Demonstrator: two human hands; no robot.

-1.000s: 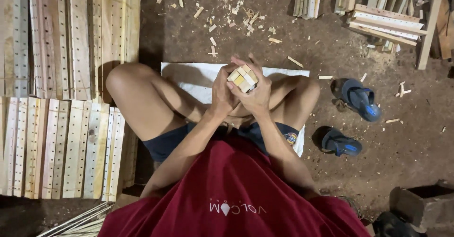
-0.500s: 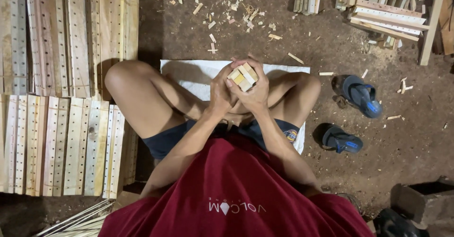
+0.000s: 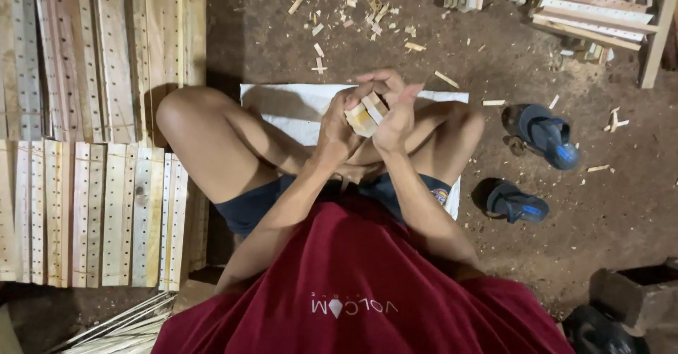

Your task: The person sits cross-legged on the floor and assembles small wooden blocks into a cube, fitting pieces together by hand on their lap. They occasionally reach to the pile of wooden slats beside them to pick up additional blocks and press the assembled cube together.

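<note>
Two hands: your left hand point(image 3: 337, 122) and right hand point(image 3: 394, 114) meet in front of you, above your crossed legs.
Grip: both are closed around a small bundle of pale wooden pieces point(image 3: 365, 112), pressed between your palms.
Below the grip: a white sheet point(image 3: 282, 107) on the dirt.
Left of it: drilled wooden slats point(image 3: 106, 213).
Right of it: two blue sandals point(image 3: 547, 135).

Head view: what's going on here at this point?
A person sits cross-legged on a white mat on a dirt floor, both hands raised together in front. The left hand and right hand clasp a small bundle of wooden pieces between them. Perforated wooden slats lie in rows to the person's left, wood scraps ahead, and two blue sandals to the right.
</note>
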